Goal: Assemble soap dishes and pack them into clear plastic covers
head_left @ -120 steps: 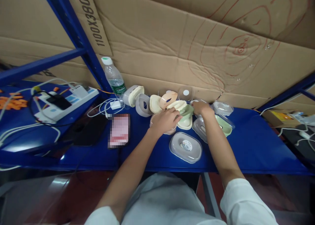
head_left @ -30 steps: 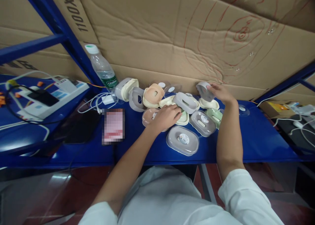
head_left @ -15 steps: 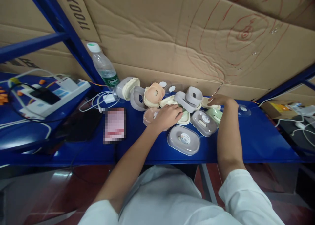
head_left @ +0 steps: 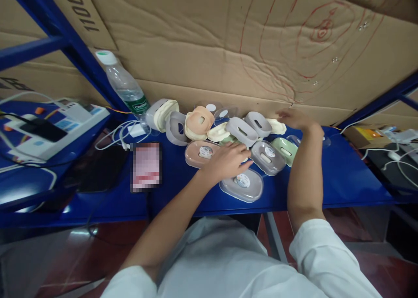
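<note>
My left hand (head_left: 228, 161) is spread palm down over the soap dishes, fingers stretched to the right. Beneath it a cream dish is mostly hidden; whether the fingers touch it I cannot tell. Just left lies a pink-brown lidded soap dish (head_left: 197, 153); in front is a grey lidded one (head_left: 250, 191). Beyond the fingers sit a grey slotted tray (head_left: 241, 132) and another grey slotted tray (head_left: 258, 123). My right hand (head_left: 295, 118), slightly blurred, hovers with fingers apart above a cream piece (head_left: 277, 126). Near its forearm are a grey lidded dish (head_left: 272, 161) and a green dish (head_left: 284, 151).
A water bottle (head_left: 126, 87) leans at the back left near a white cable (head_left: 112, 135) and a power strip (head_left: 75, 128). A pixelated pink item (head_left: 146, 167) lies on the blue table (head_left: 346, 176). Cardboard (head_left: 196, 41) walls off the back. Clear lids (head_left: 225, 114) stand behind the dishes.
My left hand has shifted right and toward me, over the cream dish. My right hand has lifted off the cream piece at the back. The view has shifted slightly.
</note>
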A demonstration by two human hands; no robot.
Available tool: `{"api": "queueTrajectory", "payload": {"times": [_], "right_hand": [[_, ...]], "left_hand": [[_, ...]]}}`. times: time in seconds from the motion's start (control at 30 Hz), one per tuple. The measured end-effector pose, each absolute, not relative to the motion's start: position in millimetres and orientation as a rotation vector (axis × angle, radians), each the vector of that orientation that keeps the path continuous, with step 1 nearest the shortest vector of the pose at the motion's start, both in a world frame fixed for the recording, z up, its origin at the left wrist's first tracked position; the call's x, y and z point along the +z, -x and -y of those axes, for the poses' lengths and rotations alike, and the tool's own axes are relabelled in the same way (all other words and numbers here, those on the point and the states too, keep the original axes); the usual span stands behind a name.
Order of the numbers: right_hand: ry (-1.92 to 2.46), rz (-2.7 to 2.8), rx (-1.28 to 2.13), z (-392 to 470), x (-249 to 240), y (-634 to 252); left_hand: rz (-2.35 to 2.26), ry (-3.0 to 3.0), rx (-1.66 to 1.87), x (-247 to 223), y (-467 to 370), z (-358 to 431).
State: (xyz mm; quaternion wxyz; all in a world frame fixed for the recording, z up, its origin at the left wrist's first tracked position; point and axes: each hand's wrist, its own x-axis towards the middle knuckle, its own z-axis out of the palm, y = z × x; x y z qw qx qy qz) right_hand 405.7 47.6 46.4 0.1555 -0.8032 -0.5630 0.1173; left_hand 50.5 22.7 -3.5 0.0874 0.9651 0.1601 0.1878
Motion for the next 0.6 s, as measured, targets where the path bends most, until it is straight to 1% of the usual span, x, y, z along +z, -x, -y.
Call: {"api": "queueTrajectory", "payload": {"times": [0.07, 0.13, 0.23, 0.33, 0.43, 0.53, 0.6], "right_hand": [[2.281, 1.623, 0.322, -35, 66, -404], [2.298, 1.646, 0.378, -24, 81, -395], [2.367, 1.807, 0.48, -9, 83, -363], [2.399, 1.974, 0.44, 17, 55, -319], [2.363, 2.023, 0.274, 56, 11, -288], [2.213, 1.977, 0.054, 92, -26, -280], [2.069, 1.94, 0.018, 106, -39, -283]], "left_hand": [[-0.441, -2.855, 0.551, -7, -53, -19], [-0.435, -2.838, 0.55, -10, -55, -19], [-0.447, -2.81, 0.541, -7, -56, -21], [-0.447, -2.762, 0.572, 8, -48, -18], [-0.48, -2.665, 0.675, 22, -28, 1], [-0.493, -2.668, 0.652, 17, -5, 29], [-0.474, -2.69, 0.603, 3, 4, 45]]}}
